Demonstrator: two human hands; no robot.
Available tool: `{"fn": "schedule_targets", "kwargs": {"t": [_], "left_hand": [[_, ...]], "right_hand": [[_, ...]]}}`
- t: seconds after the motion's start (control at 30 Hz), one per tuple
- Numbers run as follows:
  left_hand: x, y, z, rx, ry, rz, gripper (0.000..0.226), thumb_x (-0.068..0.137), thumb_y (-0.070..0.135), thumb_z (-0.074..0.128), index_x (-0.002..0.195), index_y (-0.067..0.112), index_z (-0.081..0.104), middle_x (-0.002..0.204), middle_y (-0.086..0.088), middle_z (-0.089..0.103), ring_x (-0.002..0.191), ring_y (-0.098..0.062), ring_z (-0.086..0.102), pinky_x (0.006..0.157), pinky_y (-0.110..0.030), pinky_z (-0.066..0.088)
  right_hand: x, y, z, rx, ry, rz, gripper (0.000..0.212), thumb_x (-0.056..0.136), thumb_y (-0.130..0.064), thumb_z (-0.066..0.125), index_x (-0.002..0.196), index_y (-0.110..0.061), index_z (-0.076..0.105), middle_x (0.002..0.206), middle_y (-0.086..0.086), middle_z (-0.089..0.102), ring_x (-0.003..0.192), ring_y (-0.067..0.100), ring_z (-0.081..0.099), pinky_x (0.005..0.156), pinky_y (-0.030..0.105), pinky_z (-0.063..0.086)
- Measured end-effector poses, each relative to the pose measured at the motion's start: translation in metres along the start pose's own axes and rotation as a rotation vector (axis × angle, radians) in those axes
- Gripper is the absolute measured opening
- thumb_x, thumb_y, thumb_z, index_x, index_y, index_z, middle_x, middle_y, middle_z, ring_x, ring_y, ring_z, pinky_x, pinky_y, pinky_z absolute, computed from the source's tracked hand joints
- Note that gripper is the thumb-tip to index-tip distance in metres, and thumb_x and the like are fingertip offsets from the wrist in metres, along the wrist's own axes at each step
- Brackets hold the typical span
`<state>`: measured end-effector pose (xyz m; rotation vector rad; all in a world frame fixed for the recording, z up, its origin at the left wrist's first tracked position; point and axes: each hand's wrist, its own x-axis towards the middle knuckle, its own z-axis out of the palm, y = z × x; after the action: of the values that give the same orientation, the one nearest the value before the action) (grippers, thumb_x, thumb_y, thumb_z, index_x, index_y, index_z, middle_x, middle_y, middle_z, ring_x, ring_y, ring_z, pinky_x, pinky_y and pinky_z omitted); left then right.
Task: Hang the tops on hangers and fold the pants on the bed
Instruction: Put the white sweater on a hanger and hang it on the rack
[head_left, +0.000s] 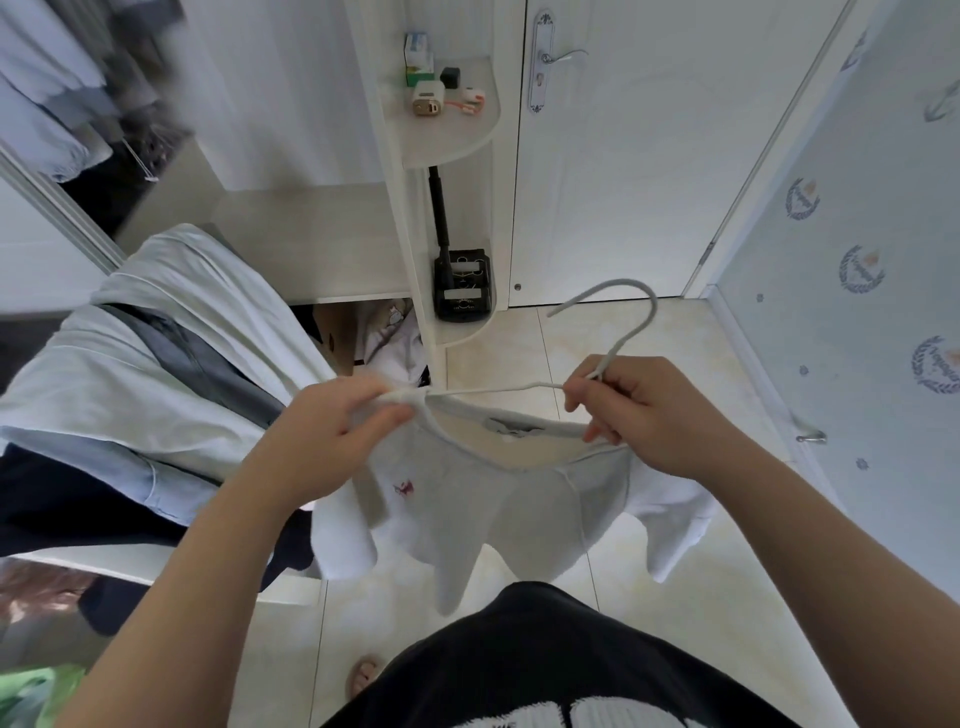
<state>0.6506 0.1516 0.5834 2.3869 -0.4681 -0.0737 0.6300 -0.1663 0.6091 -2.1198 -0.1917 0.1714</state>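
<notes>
A light grey top (498, 514) with a small red emblem hangs in front of me over the tiled floor. My left hand (332, 431) pinches its collar at the left side. My right hand (660, 415) grips the neck of a grey hanger (631, 312) together with the right side of the collar. The hanger's hook points up and away from me, and one hanger arm runs between my hands along the neckline. A pile of clothes (145, 374), pale blue, grey and dark, lies on the bed at my left.
A white wardrobe shelf unit (447, 130) with small items stands ahead, with a black stand (460, 280) on its lower shelf. A white door (623, 156) is beside it, and a patterned wall (857, 260) is on the right. More garments (57, 93) hang top left.
</notes>
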Motion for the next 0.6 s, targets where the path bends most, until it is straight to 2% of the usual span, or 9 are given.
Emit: {"fn": "schedule_targets", "kwargs": {"t": [0.07, 0.17, 0.3, 0.37, 0.47, 0.53, 0.6], "left_hand": [[0.003, 0.008, 0.006, 0.022, 0.025, 0.05, 0.016, 0.098, 0.033, 0.063, 0.084, 0.041, 0.06, 0.077, 0.014, 0.061, 0.079, -0.003, 0.057, 0.067, -0.02, 0.036], [0.002, 0.014, 0.01, 0.021, 0.111, 0.081, 0.012, 0.097, 0.021, 0.065, 0.087, 0.03, 0.064, 0.081, 0.014, 0.057, 0.081, -0.005, 0.056, 0.071, -0.014, 0.038], [0.003, 0.02, 0.013, 0.096, 0.085, 0.128, 0.012, 0.099, 0.025, 0.06, 0.088, 0.023, 0.065, 0.082, 0.016, 0.049, 0.078, -0.005, 0.052, 0.068, -0.017, 0.035], [0.005, 0.025, 0.014, 0.144, 0.071, 0.153, 0.013, 0.099, 0.027, 0.058, 0.09, 0.022, 0.065, 0.081, 0.019, 0.044, 0.078, -0.004, 0.05, 0.065, -0.015, 0.032], [0.009, 0.028, 0.015, 0.134, 0.088, 0.159, 0.017, 0.1, 0.029, 0.056, 0.095, 0.019, 0.069, 0.081, 0.019, 0.044, 0.077, -0.003, 0.051, 0.065, -0.013, 0.034], [0.009, 0.024, 0.014, 0.096, 0.122, 0.147, 0.017, 0.099, 0.028, 0.057, 0.094, 0.017, 0.069, 0.081, 0.016, 0.048, 0.074, -0.006, 0.052, 0.064, -0.016, 0.035], [0.007, 0.017, 0.009, 0.073, 0.178, 0.126, 0.013, 0.099, 0.024, 0.06, 0.092, 0.018, 0.068, 0.08, 0.01, 0.053, 0.072, -0.011, 0.054, 0.064, -0.028, 0.041]], "right_hand": [[0.004, -0.003, 0.003, 0.012, -0.004, 0.016, 0.026, 0.098, -0.026, 0.06, 0.077, -0.015, 0.069, 0.052, -0.012, 0.059, 0.06, 0.009, 0.07, 0.058, 0.021, 0.05], [0.008, -0.002, 0.003, 0.026, 0.008, 0.04, 0.025, 0.098, -0.028, 0.061, 0.079, -0.015, 0.07, 0.052, -0.013, 0.059, 0.061, 0.009, 0.069, 0.059, 0.02, 0.05], [0.009, -0.002, 0.002, -0.003, 0.003, 0.044, 0.026, 0.098, -0.029, 0.061, 0.076, -0.017, 0.07, 0.063, -0.007, 0.063, 0.056, 0.007, 0.063, 0.061, 0.024, 0.052], [0.01, -0.004, 0.003, -0.018, -0.007, 0.036, 0.027, 0.097, -0.03, 0.061, 0.075, -0.019, 0.07, 0.06, -0.01, 0.062, 0.055, 0.007, 0.064, 0.059, 0.022, 0.051], [0.013, -0.006, 0.004, -0.029, -0.014, 0.032, 0.025, 0.097, -0.032, 0.061, 0.079, -0.018, 0.071, 0.057, -0.011, 0.061, 0.055, 0.006, 0.062, 0.063, 0.028, 0.052], [0.015, -0.004, 0.001, -0.044, -0.015, -0.01, 0.02, 0.096, -0.032, 0.062, 0.082, -0.02, 0.071, 0.066, -0.003, 0.065, 0.06, 0.009, 0.059, 0.065, 0.027, 0.049], [0.014, 0.007, -0.007, -0.055, -0.008, -0.061, 0.007, 0.093, -0.031, 0.067, 0.096, -0.026, 0.07, 0.083, -0.008, 0.07, 0.076, 0.005, 0.063, 0.074, 0.019, 0.048]]}}
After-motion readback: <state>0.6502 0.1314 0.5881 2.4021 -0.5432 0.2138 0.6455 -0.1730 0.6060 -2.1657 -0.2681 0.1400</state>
